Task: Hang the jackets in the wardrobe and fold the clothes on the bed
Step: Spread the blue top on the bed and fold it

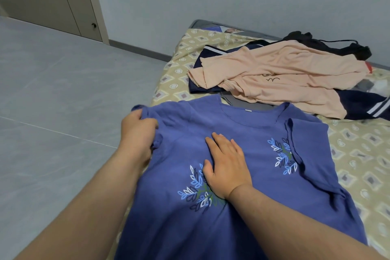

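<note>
Both bare forearms reach in from the bottom edge of the frame toward the middle. The left hand, at centre left, is curled with the fingers bent under, pinching a bunched fold of the blue shirt at its left sleeve, right at the edge of the bed. The right hand, just right of it at frame centre, lies flat and spread on the shirt's chest, palm down, fingers extended and slightly apart; it presses the cloth and grips nothing.

The blue shirt fills the lower centre, spread front-up on the bed with its round neckline toward the top of the frame. The fabric looks matte and lightly textured, printed with leaf sprigs in white, light blue and dark blue; one sprig is partly under the right hand. The right sleeve is folded inward over the body.

Beyond it, in the upper right, a soft, wrinkled peach garment lies on a navy garment with white stripes; a black garment is crumpled behind them near the wall. The bed sheet is yellowish with a diamond pattern. Smooth grey floor tiles fill the left side, and a closed door stands in the upper left corner.
</note>
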Tool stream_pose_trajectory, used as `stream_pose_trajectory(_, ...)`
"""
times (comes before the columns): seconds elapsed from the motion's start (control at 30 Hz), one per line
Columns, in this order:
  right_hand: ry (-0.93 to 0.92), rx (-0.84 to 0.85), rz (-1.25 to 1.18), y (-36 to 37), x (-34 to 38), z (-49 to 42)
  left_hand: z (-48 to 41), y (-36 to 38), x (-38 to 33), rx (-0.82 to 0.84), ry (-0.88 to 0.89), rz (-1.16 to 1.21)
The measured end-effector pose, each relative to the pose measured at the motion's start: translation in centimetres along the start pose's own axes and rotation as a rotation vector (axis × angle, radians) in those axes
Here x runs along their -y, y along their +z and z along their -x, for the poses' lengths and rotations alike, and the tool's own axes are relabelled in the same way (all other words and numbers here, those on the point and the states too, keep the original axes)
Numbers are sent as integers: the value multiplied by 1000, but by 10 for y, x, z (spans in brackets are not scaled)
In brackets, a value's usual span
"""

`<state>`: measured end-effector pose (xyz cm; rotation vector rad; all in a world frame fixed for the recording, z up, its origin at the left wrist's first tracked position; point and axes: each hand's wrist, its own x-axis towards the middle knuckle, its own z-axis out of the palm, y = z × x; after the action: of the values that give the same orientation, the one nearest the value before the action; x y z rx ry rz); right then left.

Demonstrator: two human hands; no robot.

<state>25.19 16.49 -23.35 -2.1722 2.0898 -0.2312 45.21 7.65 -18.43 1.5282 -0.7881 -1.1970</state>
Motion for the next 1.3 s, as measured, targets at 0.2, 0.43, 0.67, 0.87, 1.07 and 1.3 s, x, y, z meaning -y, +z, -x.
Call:
stream_pose_trajectory(0.2,-9,-7,-7,-1,0,0,36,54,5,433,419,-1154)
stream_pose_trajectory(0.43,-15,-19,-15,1,-2,-1,25,52,-1,266,648,-732)
stream_pose_trajectory(0.67,-9,-41,-22,3,-3,-1,16,45,63,408,723,-1457)
stream_pose_trajectory(0.87,7,172,66,-10,-4,-3,27,41,55,412,681,-1428)
stream_pose_trajectory(1.07,23,406,64,-42,-10,23,83,-18,64,459,679,-1222)
stream_pose_trajectory(1.3,7,307,93,-48,-65,177,155,-71,94,466,611,-1528)
